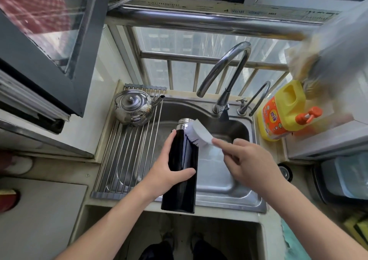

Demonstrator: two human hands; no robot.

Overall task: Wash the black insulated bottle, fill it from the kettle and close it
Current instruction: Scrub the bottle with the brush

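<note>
Steel sink [256, 204] fills the middle of the view, w/ a barred window [199, 18] right behind it. Over the sink's L side lies a roll-up rack [123, 156] of thin steel rods, reaching from the back rim to the front rim. A tall curved tap [225, 64] rises from the back rim, its spout arcing over to the L.

Black bottle [181, 190] is up off the sink, held over the basin's front part just R of the rack. Its base points toward the person and overlaps the front rim; its bare threaded steel neck points away, toward the tap, w/ no cap on it.

Yellow soap jug [282, 112], orange label and orange pump, stands on the counter R of the sink. A shiny steel kettle [133, 108] sits on the rack's far end, lid on, spout pointing R over the basin, well apart from the bottle.

L hand [169, 166] grips the bottle round its middle from the L side: thumb lies across the front, a finger runs up along the L edge. R hand [247, 160] holds a white brush [199, 130] by the handle, index finger stretched along it, other fingers curled in. The bristles touch the bottle's upper R side, just below the neck.

A small 2nd tap [256, 98] stands just R of the big tap's base.
</note>
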